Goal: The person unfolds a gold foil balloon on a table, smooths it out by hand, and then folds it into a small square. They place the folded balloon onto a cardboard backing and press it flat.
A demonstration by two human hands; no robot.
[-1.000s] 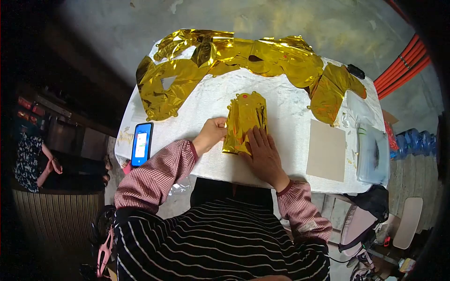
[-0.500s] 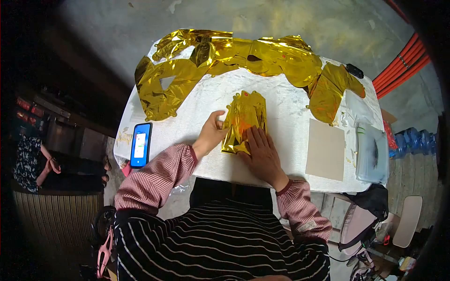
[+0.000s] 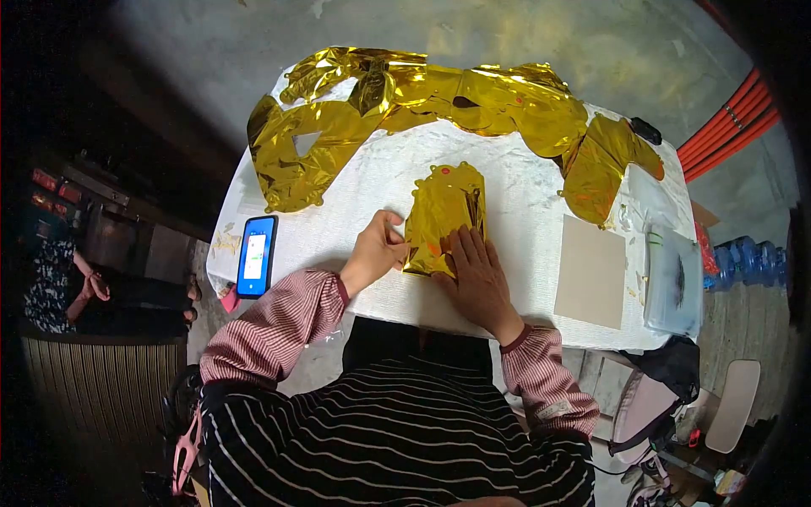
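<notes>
A folded gold foil balloon [image 3: 443,207], with small tabs along its edges and a red mark near its far end, lies on the white-covered table in front of me. My right hand [image 3: 480,283] is spread flat over its near right part, pressing on the foil. Beside its lower left edge is my left hand [image 3: 374,253], its fingers partly curled and apart, with the tips at the foil's edge. Whether the left fingertips reach under the foil is hidden. More flat gold foil balloons [image 3: 338,152] lie overlapping in an arc along the far side.
A lit phone [image 3: 255,256] lies at the left of the white table [image 3: 524,203]. A beige card [image 3: 589,272] and a stack of clear plastic bags [image 3: 672,279] lie at the right. A black object [image 3: 645,130] sits at the far right corner. Another person [image 3: 63,287] is at the far left.
My left hand has moved slightly down along the foil's left edge. The near part of the balloon lies flatter, and the reddish reflection on it has shrunk. My right hand stays on the foil.
</notes>
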